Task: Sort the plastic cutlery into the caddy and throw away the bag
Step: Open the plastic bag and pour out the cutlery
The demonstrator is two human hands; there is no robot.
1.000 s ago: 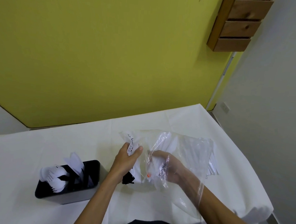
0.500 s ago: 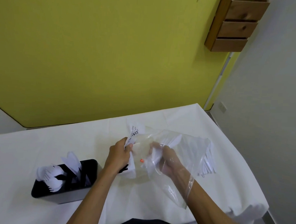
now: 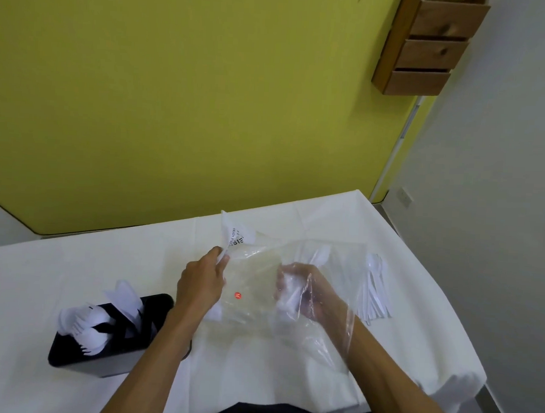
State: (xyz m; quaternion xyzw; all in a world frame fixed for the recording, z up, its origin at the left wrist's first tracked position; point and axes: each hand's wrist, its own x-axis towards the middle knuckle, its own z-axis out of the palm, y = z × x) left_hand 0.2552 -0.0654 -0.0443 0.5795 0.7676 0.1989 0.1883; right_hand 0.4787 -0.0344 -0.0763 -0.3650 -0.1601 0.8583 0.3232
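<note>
A clear plastic bag (image 3: 260, 287) with a white printed label and a small red sticker is held above the white table (image 3: 72, 259). My left hand (image 3: 200, 284) pinches the bag's mouth by the label. My right hand (image 3: 304, 293) is inside the bag, its fingers curled round white plastic cutlery (image 3: 288, 297). A black caddy (image 3: 106, 333) stands at the left with white forks and spoons sticking out of it. Several white cutlery pieces (image 3: 375, 294) lie on the table just right of the bag.
The table ends at a near edge and a right edge, where the cloth hangs down. A yellow wall panel runs behind it. A wooden drawer unit (image 3: 431, 44) hangs on the wall at the upper right.
My left hand has lifted the bag's mouth a little higher and the bag has opened wider. My right hand stays inside it, gripping cutlery.
</note>
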